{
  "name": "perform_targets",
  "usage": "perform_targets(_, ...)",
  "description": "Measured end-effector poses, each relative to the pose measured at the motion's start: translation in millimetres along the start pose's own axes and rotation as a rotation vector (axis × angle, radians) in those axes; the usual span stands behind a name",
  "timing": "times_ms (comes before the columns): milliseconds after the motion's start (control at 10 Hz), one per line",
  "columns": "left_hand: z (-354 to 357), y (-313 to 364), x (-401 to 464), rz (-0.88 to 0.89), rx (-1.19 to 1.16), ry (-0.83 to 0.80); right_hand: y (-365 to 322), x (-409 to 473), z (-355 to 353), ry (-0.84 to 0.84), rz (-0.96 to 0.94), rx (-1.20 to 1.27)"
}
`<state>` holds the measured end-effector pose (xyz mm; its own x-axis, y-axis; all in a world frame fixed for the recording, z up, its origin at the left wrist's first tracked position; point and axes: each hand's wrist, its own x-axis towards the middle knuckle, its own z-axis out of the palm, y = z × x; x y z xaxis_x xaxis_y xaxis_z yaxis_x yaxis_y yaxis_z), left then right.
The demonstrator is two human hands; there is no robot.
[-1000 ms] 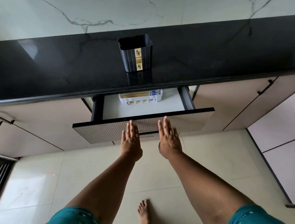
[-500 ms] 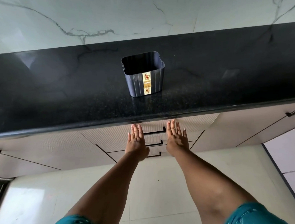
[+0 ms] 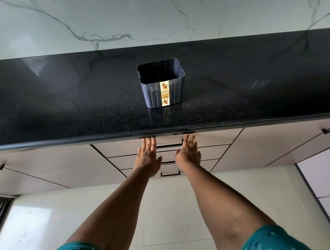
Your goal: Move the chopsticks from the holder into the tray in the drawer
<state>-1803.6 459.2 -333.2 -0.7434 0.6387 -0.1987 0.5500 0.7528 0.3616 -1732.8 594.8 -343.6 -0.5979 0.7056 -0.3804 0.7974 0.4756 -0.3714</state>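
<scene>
Your left hand point(image 3: 148, 158) and right hand point(image 3: 188, 154): two, fingers straight, flat on the drawer front point(image 3: 167, 140). One holder point(image 3: 161, 85) on the counter point(image 3: 67, 101); label unreadable.

A dark blue ribbed holder point(image 3: 161, 90) with a cream flowered label is seen on a black speckled countertop point(image 3: 66, 105); white grey-veined marble wall point(image 3: 127, 15) lies behind.

Left hand point(image 3: 148, 158) and right hand point(image 3: 188, 156): fingers straight, tips under the countertop point(image 3: 66, 109) overhang, which blocks passage above them. Ahead of the fingertips, the drawer front point(image 3: 169, 141) is flush. Open floor point(image 3: 175, 210) lies behind the wrists.
</scene>
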Motion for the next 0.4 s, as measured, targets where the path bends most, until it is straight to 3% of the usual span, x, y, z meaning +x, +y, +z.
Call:
perform_targets(100,-10,11,-21,0.081,0.068,0.155,15,-22,-12,0.14,-0.071,-0.104)
perform_targets(300,-40,54,-63,0.176,0.064,0.408,19,-80,-40,0.459,-0.429,-0.2)
perform_targets(400,-49,69,-80,0.136,0.1,0.435,18,-98,-55,0.448,-0.461,-0.191)
